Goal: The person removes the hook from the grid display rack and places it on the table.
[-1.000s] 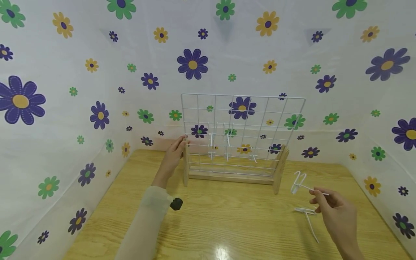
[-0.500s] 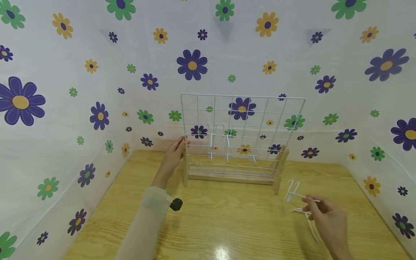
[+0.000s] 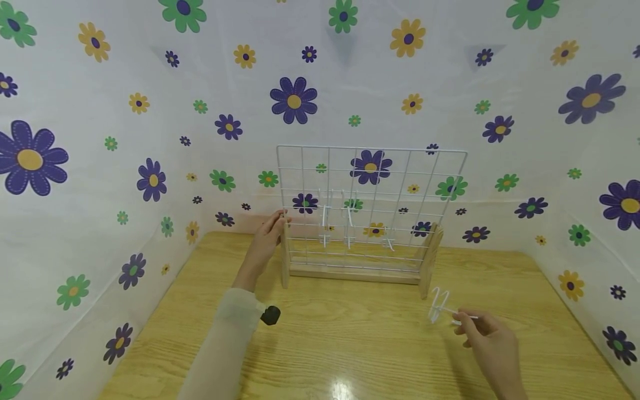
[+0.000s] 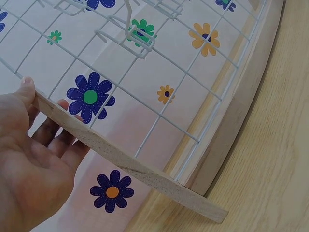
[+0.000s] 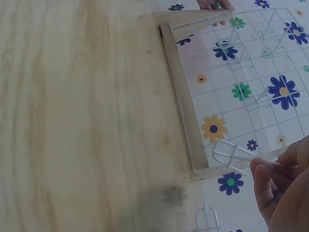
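A white wire grid rack [image 3: 372, 149] stands upright in a wooden base. My left hand [image 3: 264, 244] grips the rack's left wooden post [image 4: 140, 166], thumb on the near side and fingers behind it. My right hand [image 3: 492, 347] pinches the straight stem of a white wire display hook [image 3: 438, 306], its two-pronged end pointing left, above the table and in front of the rack's right post [image 3: 431, 261]. In the right wrist view, that hook [image 5: 231, 155] appears against the grid, apart from it as seen from the head. A second loose hook [image 5: 207, 220] lies below, mostly hidden by the right hand.
Several similar hooks [image 3: 348, 219] hang on the lower left and middle of the grid. The wood-grain table [image 3: 320, 333] extends in front. Flower-print white sheeting [image 3: 210, 78] closes off the back and both sides. A small dark object [image 3: 270, 315] sits at the left cuff.
My right hand has moved left and slightly toward me with the hook, passing over the loose hook and covering most of it. My left hand stays on the post.
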The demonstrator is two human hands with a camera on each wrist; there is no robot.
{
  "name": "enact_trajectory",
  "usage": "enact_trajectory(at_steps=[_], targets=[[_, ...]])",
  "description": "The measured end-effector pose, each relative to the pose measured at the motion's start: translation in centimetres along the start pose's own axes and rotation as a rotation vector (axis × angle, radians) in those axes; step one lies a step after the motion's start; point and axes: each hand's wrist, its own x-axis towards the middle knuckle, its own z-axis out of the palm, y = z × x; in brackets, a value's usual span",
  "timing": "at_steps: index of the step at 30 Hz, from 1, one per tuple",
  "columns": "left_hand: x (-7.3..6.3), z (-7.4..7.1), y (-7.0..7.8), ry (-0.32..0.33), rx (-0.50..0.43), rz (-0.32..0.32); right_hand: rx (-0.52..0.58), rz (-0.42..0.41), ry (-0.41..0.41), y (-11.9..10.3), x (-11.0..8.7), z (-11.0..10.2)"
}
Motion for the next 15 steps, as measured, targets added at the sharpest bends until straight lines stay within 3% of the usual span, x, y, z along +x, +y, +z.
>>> enact_trajectory(at_steps=[8,15], targets=[[0.1,-0.1,0.1,-0.022,-0.04,-0.029,-0.019,0.0,-0.034,0.6,-0.5,1.1],[-0.9,0.1,2.3,-0.036,-0.014,-0.037,-0.012,0.048,-0.027,0.8,-0.6,1.6]])
